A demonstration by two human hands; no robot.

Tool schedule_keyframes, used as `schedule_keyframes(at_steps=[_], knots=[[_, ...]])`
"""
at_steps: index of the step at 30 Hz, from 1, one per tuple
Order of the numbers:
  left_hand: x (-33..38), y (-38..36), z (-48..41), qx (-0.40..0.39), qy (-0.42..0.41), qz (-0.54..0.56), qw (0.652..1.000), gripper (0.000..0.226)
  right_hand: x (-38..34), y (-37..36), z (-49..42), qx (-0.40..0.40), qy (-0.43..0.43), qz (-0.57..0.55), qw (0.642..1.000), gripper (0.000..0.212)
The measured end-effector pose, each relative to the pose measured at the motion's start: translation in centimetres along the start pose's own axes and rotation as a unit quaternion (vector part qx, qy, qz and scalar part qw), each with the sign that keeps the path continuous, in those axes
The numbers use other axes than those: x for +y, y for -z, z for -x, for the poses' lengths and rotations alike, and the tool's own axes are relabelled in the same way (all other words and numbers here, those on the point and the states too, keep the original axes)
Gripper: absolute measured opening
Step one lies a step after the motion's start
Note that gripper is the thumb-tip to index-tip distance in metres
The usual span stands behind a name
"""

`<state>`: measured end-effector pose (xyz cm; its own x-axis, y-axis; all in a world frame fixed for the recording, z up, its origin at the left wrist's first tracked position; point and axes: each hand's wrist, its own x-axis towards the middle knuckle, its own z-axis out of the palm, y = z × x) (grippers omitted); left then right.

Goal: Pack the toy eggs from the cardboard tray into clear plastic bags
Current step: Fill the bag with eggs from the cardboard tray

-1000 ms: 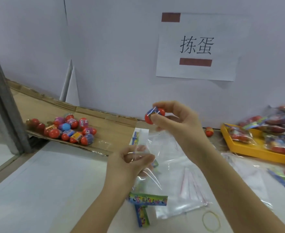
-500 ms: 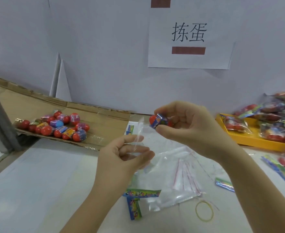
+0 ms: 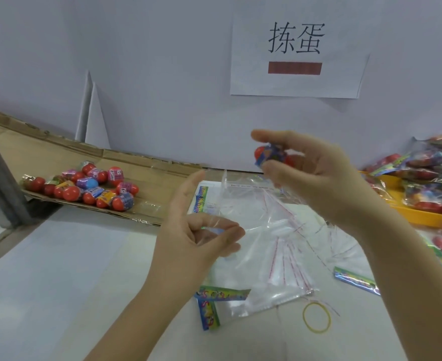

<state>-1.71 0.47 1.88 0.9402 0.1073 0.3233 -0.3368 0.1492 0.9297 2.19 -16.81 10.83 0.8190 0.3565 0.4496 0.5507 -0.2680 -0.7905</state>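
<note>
The left hand (image 3: 196,241) pinches a clear plastic bag (image 3: 240,204) by its mouth, likely to hold it open. The right hand (image 3: 311,173) grips a red toy egg (image 3: 269,156) just above; more eggs wait in the cardboard tray (image 3: 58,157), far left.

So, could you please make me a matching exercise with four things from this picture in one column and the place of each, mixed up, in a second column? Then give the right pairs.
Things:
1. loose toy eggs
2. single toy egg
3. yellow rubber band
4. clear bag

Places:
A. pinched in the left hand
B. lying on the white table, near the stack of bags
C. on the cardboard tray
D. held in the right hand

Pairs: 1-C, 2-D, 3-B, 4-A
</note>
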Motion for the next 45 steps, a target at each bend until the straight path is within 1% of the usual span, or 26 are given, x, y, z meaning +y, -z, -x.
schedule_keyframes(at_steps=[3, 4, 5, 6, 9, 14, 17, 19, 22, 24, 26, 28, 30, 32, 34, 36, 37, 39, 40, 42, 44, 45], knots=[[0.0, 0.0, 0.1, 0.001, -0.019, 0.002, 1.0, 0.089, -0.7, 0.4, -0.1, 0.028, -0.001, -0.16, 0.987, 0.028], [0.0, 0.0, 0.1, 0.0, -0.026, 0.001, 1.0, 0.089, -0.9, 0.5, -0.1, 0.025, -0.005, -0.194, 0.981, 0.026], [0.0, 0.0, 0.2, -0.001, -0.033, 0.002, 0.999, 0.089, -1.1, 0.5, 0.0, 0.016, -0.009, -0.204, 0.979, 0.024], [0.0, 0.0, 0.2, -0.002, -0.039, 0.003, 0.999, 0.089, -1.2, 0.4, 0.1, 0.003, -0.015, -0.184, 0.983, 0.022], [0.0, 0.1, 0.3, 0.0, -0.055, 0.002, 0.998, 0.09, -0.9, -0.3, 0.3, -0.009, -0.042, -0.045, 0.998, 0.023], [0.1, 0.2, 0.3, 0.003, -0.082, -0.036, 0.996, 0.091, -0.6, -1.4, 0.3, 0.027, -0.053, 0.037, 0.998, 0.019], [0.2, 0.1, 0.4, -0.009, -0.084, -0.052, 0.995, 0.092, -0.4, -1.9, 0.3, 0.026, -0.056, 0.029, 0.998, 0.019], [0.3, 0.1, 0.4, -0.009, -0.084, -0.056, 0.995, 0.09, -0.4, -2.4, 0.3, 0.005, -0.062, 0.009, 0.998, 0.019], [0.4, 0.0, 0.2, -0.003, -0.081, -0.054, 0.995, 0.089, -0.6, -3.0, 0.4, -0.025, -0.048, -0.032, 0.998, 0.018], [0.6, 0.2, 0.1, 0.004, -0.089, -0.059, 0.994, 0.087, -0.6, -3.2, 0.4, -0.033, -0.043, -0.041, 0.998, 0.025], [0.7, 0.4, 0.2, 0.014, -0.095, -0.075, 0.993, 0.083, -0.3, -3.2, 0.3, -0.043, -0.053, -0.038, 0.997, 0.031], [0.6, 0.4, 0.2, 0.017, -0.095, -0.093, 0.991, 0.075, 0.3, -3.1, 0.2, -0.049, -0.062, -0.025, 0.997, 0.025], [0.5, 0.3, 0.1, 0.032, -0.074, -0.081, 0.993, 0.07, 1.0, -3.0, 0.1, -0.055, -0.073, -0.039, 0.995, 0.02], [0.4, 0.4, -0.2, 0.061, -0.035, -0.04, 0.997, 0.066, 1.6, -2.8, 0.0, -0.05, -0.077, -0.064, 0.994, 0.024], [0.4, 0.7, -0.7, 0.094, -0.001, -0.01, 0.996, 0.056, 1.9, -2.6, -0.2, -0.021, -0.076, -0.111, 0.991, 0.027], [0.2, 1.2, -1.2, 0.121, 0.055, 0.023, 0.991, 0.048, 2.2, -2.3, -0.3, -0.01, -0.077, -0.174, 0.982, 0.03], [0.0, 1.4, -1.5, 0.13, 0.091, 0.049, 0.986, 0.048, 2.3, -2.3, -0.4, -0.015, -0.079, -0.206, 0.975, 0.03], [-0.4, 1.9, -1.8, 0.133, 0.151, 0.122, 0.972, 0.052, 2.6, -2.5, -0.4, -0.032, -0.096, -0.249, 0.963, 0.022], [-0.5, 2.0, -1.9, 0.131, 0.169, 0.158, 0.964, 0.054, 2.8, -2.7, -0.5, -0.041, -0.112, -0.251, 0.961, 0.022], [-0.5, 2.1, -2.0, 0.13, 0.185, 0.207, 0.952, 0.062, 3.4, -3.1, -0.5, -0.053, -0.154, -0.22, 0.962, 0.027], [-0.5, 2.3, -1.9, 0.126, 0.175, 0.218, 0.952, 0.067, 4.2, -3.7, -0.6, -0.041, -0.217, -0.199, 0.955, 0.031], [-0.5, 2.3, -2.0, 0.125, 0.167, 0.213, 0.955, 0.067, 4.5, -4.0, -0.6, -0.033, -0.253, -0.197, 0.947, 0.029]])
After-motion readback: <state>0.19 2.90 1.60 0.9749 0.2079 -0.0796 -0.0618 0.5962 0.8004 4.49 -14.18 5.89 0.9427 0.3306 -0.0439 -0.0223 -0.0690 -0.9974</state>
